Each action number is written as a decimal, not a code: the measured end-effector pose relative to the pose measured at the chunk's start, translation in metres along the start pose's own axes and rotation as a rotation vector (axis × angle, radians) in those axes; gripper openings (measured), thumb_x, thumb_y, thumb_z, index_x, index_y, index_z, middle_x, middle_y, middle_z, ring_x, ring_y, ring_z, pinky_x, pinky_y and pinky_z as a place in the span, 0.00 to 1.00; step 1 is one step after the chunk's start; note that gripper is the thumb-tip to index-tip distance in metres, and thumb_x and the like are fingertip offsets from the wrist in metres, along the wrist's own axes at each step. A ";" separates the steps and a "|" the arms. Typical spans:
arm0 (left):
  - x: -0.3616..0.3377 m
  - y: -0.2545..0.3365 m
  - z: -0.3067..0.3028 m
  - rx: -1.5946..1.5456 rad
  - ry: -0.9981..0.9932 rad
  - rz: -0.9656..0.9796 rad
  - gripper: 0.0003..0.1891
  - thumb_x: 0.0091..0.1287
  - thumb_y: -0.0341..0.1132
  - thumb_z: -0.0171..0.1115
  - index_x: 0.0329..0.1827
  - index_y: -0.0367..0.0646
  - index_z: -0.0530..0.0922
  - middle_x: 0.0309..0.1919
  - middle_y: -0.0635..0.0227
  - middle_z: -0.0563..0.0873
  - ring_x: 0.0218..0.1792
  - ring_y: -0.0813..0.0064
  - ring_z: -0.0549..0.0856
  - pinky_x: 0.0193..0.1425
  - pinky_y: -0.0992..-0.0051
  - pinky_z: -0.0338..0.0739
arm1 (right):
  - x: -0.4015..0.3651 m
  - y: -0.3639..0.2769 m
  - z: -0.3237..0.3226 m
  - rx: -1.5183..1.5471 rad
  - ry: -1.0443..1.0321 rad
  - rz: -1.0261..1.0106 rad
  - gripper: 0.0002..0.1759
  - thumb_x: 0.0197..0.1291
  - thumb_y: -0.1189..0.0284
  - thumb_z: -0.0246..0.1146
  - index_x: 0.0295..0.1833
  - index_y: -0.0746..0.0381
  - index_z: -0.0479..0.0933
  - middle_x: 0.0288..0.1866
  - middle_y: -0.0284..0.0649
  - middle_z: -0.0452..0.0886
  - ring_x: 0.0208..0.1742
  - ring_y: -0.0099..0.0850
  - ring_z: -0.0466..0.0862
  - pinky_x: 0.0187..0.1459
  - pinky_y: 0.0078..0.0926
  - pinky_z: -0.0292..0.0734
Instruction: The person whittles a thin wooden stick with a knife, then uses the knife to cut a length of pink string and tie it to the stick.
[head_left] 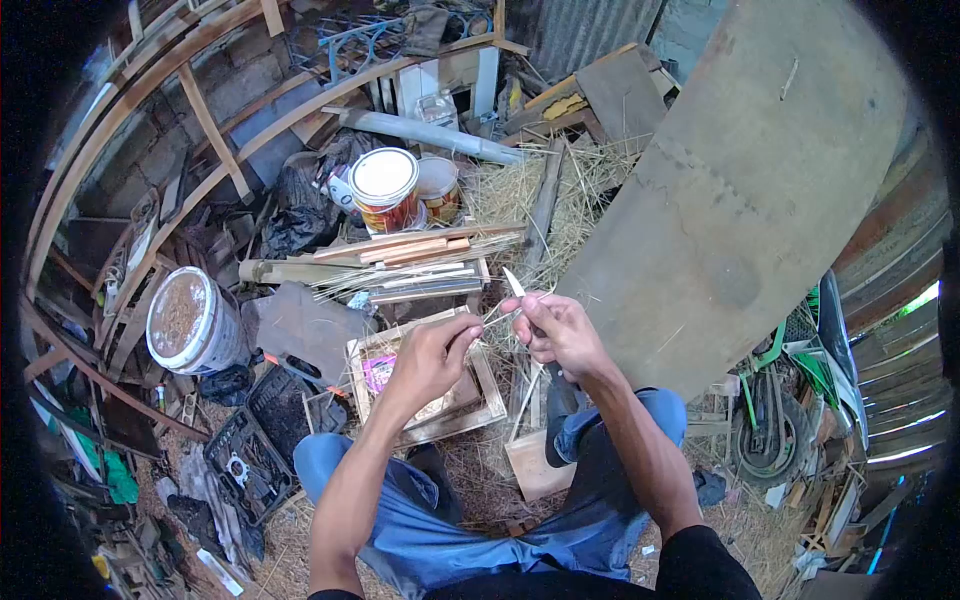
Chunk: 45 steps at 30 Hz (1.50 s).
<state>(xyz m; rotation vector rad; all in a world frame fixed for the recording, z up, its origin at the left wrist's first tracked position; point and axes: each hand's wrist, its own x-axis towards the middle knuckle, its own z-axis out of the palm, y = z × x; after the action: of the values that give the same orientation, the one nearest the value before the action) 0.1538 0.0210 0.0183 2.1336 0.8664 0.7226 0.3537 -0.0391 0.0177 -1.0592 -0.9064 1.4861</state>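
My left hand (432, 355) pinches one end of a thin pale strip (497, 319), like straw or split bamboo. The strip runs across to my right hand (562, 335), whose fingers are closed around a knife with its pale pointed blade (514, 283) angled up and away from me. Thumb and forefinger of that hand lie right at the strip. Below my left hand stands a wooden frame box (494, 393) with a pink packet (379, 373) inside. Beyond both hands lies a stack of wood pieces (420, 250) with thin strips on it.
A large board (740, 200) leans at the right. Two paint buckets (385, 185) stand ahead, near a heap of straw (590, 200). To the left are a filled white bucket (195, 320) and an open black tool case (255, 450). A wheel (770, 430) sits at the right.
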 end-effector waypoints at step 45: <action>-0.081 -0.154 0.072 0.138 0.089 -0.379 0.05 0.60 0.31 0.62 0.36 0.38 0.80 0.33 0.53 0.84 0.36 0.51 0.84 0.41 0.60 0.77 | 0.009 0.147 0.000 -0.655 -0.089 0.496 0.20 0.68 0.64 0.55 0.54 0.70 0.72 0.36 0.53 0.81 0.31 0.36 0.84 0.32 0.38 0.79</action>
<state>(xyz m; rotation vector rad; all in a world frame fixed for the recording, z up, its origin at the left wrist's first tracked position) 0.0992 0.0117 -0.1616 1.9812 1.3567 0.5771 0.3063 -0.0544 -0.1213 -1.8059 -1.3064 1.6830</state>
